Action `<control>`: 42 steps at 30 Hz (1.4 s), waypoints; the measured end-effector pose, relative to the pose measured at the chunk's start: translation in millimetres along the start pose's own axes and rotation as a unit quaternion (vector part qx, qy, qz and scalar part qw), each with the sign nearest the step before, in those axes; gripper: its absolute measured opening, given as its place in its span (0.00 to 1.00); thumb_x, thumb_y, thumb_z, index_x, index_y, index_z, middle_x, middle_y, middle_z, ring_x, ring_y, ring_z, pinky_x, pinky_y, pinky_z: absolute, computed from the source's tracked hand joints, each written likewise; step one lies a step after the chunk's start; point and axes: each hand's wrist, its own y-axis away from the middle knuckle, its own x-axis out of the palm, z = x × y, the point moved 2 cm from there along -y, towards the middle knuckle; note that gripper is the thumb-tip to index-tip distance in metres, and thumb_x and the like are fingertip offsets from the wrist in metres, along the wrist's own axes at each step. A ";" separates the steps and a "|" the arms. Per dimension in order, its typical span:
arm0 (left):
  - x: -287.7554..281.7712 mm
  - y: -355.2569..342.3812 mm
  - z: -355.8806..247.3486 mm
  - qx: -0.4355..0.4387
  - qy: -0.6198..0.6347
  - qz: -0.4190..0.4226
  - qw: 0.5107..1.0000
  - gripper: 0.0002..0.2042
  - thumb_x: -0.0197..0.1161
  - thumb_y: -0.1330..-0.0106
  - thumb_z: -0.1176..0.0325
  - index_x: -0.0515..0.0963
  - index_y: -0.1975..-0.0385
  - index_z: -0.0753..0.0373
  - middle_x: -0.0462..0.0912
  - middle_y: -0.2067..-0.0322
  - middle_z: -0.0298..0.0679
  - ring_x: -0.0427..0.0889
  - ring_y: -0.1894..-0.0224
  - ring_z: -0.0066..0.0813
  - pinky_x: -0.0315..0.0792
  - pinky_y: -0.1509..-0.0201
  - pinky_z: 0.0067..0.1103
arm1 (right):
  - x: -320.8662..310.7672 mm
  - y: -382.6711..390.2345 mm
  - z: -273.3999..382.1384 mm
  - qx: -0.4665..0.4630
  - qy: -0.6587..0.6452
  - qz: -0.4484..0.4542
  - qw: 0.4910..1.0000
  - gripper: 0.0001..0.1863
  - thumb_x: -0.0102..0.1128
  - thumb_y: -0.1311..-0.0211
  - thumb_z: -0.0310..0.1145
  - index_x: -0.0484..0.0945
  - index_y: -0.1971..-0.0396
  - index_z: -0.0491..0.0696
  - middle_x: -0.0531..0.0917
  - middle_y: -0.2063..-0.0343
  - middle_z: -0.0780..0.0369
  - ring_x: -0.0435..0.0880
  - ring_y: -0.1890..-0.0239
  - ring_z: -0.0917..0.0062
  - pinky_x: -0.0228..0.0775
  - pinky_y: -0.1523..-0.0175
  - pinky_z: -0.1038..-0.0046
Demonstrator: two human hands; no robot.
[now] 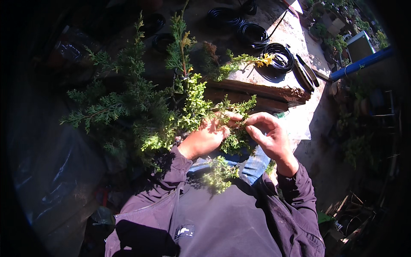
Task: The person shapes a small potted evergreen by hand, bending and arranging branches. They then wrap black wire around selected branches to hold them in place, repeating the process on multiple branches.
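Observation:
A juniper-like evergreen plant (141, 100) with scaly green foliage and some yellow tips stands in front of me, its branches spreading left and up. My left hand (205, 137) reaches into the right side of the foliage, its fingers closed round a leafy branch (233, 107) and partly covered by leaves. Facing it, my right hand (272, 135) pinches the same branch between thumb and forefinger, close to the left fingertips. Whether a thin wire also lies between the fingers I cannot tell. A lower sprig (220, 174) hangs over my lap.
Behind the plant is a worn table (291, 32) with a rough wooden edge. Coils of black wire (252, 35) and a dark hand tool with long handles (306, 73) lie on it. At the right runs a blue pole (361, 63). Plastic sheeting (47, 184) is at the left.

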 end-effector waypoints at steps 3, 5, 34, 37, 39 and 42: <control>3.8 -2.6 -2.6 -0.057 0.032 -0.001 0.998 0.16 0.63 0.31 0.73 0.76 0.44 0.65 0.83 0.51 0.39 0.81 0.49 0.26 0.75 0.44 0.24 | 1.3 -0.1 -0.2 -0.027 0.013 0.005 1.000 0.08 0.64 0.37 0.22 0.80 0.58 0.40 0.84 0.61 0.64 0.81 0.58 0.84 0.75 0.50 0.80; 5.4 -2.6 -6.9 0.017 -0.030 -0.011 0.999 0.15 0.67 0.31 0.69 0.79 0.47 0.66 0.85 0.54 0.39 0.82 0.51 0.25 0.76 0.45 0.24 | 1.0 -0.1 -0.3 -0.032 -0.010 0.007 0.999 0.09 0.64 0.37 0.21 0.80 0.57 0.40 0.84 0.60 0.63 0.82 0.57 0.84 0.75 0.49 0.80; 8.0 -1.7 9.3 -0.101 0.100 -0.022 0.990 0.11 0.64 0.29 0.68 0.81 0.50 0.61 0.84 0.57 0.35 0.81 0.55 0.21 0.76 0.51 0.21 | 8.1 -1.8 6.0 -0.141 0.112 -0.069 0.981 0.13 0.69 0.41 0.23 0.82 0.56 0.41 0.81 0.66 0.62 0.80 0.64 0.82 0.73 0.59 0.81; 8.6 0.1 12.4 -0.095 0.115 -0.020 0.989 0.10 0.63 0.29 0.70 0.80 0.50 0.61 0.83 0.56 0.35 0.80 0.53 0.23 0.75 0.49 0.22 | 6.5 -5.0 10.3 -0.189 0.155 -0.067 0.967 0.11 0.71 0.43 0.23 0.84 0.60 0.41 0.81 0.66 0.62 0.81 0.65 0.80 0.72 0.60 0.81; 9.3 0.3 13.7 -0.086 0.056 -0.016 0.995 0.10 0.62 0.30 0.72 0.79 0.51 0.62 0.83 0.57 0.36 0.79 0.53 0.24 0.75 0.49 0.23 | 5.9 -7.6 12.5 -0.174 0.116 -0.075 0.975 0.08 0.71 0.43 0.22 0.85 0.63 0.40 0.80 0.68 0.62 0.79 0.67 0.80 0.71 0.63 0.80; 8.6 -1.3 12.3 -0.055 0.001 -0.034 0.998 0.09 0.59 0.31 0.76 0.78 0.53 0.64 0.82 0.58 0.38 0.79 0.55 0.25 0.74 0.49 0.24 | 7.2 -8.3 20.2 -0.208 0.210 -0.033 0.955 0.09 0.72 0.46 0.24 0.85 0.64 0.43 0.79 0.71 0.62 0.77 0.68 0.75 0.68 0.62 0.75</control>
